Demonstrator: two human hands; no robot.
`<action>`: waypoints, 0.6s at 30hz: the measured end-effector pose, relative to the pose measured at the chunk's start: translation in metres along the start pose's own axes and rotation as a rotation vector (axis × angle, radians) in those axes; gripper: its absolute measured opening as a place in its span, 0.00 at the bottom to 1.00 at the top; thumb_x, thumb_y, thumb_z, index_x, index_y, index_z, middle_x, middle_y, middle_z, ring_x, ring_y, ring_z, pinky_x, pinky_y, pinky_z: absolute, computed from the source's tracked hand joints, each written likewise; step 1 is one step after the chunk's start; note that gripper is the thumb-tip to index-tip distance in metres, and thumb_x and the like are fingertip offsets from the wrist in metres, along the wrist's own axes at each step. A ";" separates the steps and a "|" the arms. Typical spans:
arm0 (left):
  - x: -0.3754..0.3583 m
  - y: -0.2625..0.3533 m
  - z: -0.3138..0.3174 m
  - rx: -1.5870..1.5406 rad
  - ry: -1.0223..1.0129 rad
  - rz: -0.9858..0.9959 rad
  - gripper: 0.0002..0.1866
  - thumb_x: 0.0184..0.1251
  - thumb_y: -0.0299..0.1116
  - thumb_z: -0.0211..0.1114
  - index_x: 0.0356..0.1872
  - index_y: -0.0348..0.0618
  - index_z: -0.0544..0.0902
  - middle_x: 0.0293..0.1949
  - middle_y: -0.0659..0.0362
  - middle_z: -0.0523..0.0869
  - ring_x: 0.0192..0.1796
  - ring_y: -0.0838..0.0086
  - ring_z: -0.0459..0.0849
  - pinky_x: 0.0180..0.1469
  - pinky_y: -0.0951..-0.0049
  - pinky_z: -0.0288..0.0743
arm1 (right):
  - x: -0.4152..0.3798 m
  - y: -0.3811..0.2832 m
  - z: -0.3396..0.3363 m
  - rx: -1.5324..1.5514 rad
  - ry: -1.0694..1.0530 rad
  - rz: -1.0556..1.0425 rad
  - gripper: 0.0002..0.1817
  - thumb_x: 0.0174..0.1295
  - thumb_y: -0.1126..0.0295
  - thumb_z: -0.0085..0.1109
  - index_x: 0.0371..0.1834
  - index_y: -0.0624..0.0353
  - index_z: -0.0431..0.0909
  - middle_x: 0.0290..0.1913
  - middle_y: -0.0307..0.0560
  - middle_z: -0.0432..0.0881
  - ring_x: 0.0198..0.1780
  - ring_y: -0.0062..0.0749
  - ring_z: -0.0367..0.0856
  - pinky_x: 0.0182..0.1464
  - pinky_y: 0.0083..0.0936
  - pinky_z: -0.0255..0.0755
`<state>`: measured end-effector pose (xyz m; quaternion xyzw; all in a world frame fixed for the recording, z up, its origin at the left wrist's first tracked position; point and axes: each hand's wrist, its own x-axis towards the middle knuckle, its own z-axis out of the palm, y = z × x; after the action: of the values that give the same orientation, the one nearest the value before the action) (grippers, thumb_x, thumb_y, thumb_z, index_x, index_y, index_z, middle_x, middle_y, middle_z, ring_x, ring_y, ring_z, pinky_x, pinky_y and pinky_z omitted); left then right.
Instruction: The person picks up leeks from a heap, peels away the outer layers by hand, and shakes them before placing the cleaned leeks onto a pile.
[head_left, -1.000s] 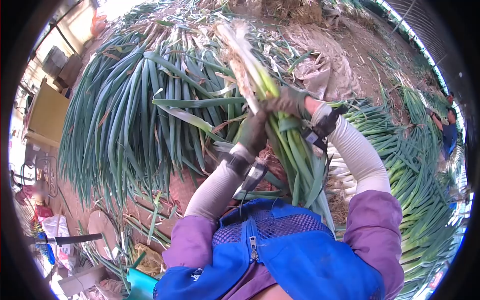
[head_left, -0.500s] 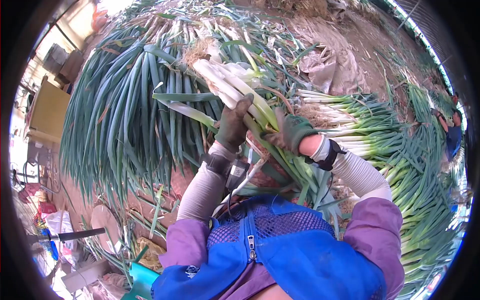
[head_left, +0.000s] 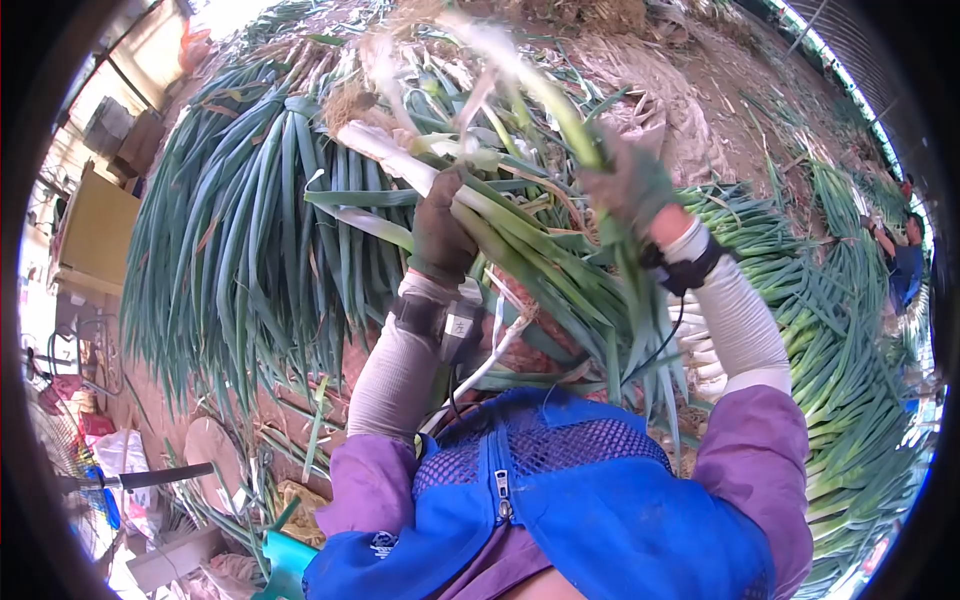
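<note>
My gloved left hand [head_left: 443,225] is wrapped around a green onion [head_left: 385,152] near the middle, its white root end pointing up and left and its long leaves trailing down to the right. In my gloved right hand [head_left: 632,185] is another green onion [head_left: 540,85], smeared by motion, with its pale end up and left. Loose peeled skins and stalks lie behind both hands. A large heap of untrimmed green onions [head_left: 270,240] spreads left of my left hand, leaves hanging down. Cleaned green onions [head_left: 830,380] are laid in a long row on the right.
A sheet of dusty cloth [head_left: 640,90] lies on the dirt floor behind. At lower left are a fan [head_left: 85,490] and a teal plastic thing [head_left: 285,560]. Another person in blue [head_left: 907,270] is at the far right edge.
The green onions held together in both hands have come apart. My right hand has swung up and right with one, while my left hand keeps its hold and has shifted slightly left.
</note>
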<state>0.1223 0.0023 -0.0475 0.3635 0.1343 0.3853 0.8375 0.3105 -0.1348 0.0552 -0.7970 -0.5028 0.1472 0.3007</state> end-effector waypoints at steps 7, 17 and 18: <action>-0.014 -0.009 -0.020 -0.001 0.009 -0.080 0.22 0.71 0.42 0.56 0.58 0.36 0.74 0.49 0.57 0.80 0.53 0.69 0.79 0.59 0.68 0.72 | 0.014 0.006 -0.051 -0.225 0.172 -0.255 0.29 0.60 0.63 0.61 0.66 0.52 0.69 0.37 0.50 0.84 0.36 0.35 0.83 0.40 0.32 0.78; -0.049 -0.009 -0.007 0.050 0.049 -0.152 0.20 0.69 0.42 0.58 0.51 0.34 0.77 0.45 0.56 0.82 0.48 0.69 0.81 0.54 0.70 0.73 | -0.050 -0.002 0.080 -0.043 -0.326 -0.299 0.36 0.58 0.52 0.63 0.67 0.59 0.65 0.57 0.63 0.74 0.57 0.54 0.75 0.61 0.39 0.68; -0.050 -0.010 -0.015 0.027 0.060 -0.158 0.20 0.68 0.42 0.58 0.51 0.35 0.77 0.44 0.55 0.81 0.47 0.69 0.81 0.53 0.70 0.74 | -0.049 -0.005 0.082 0.106 -0.392 -0.288 0.34 0.58 0.53 0.64 0.64 0.59 0.68 0.58 0.63 0.73 0.59 0.53 0.74 0.63 0.38 0.66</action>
<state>0.0866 -0.0319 -0.0672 0.3511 0.1928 0.3270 0.8560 0.2410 -0.1498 -0.0089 -0.6564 -0.6516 0.2805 0.2568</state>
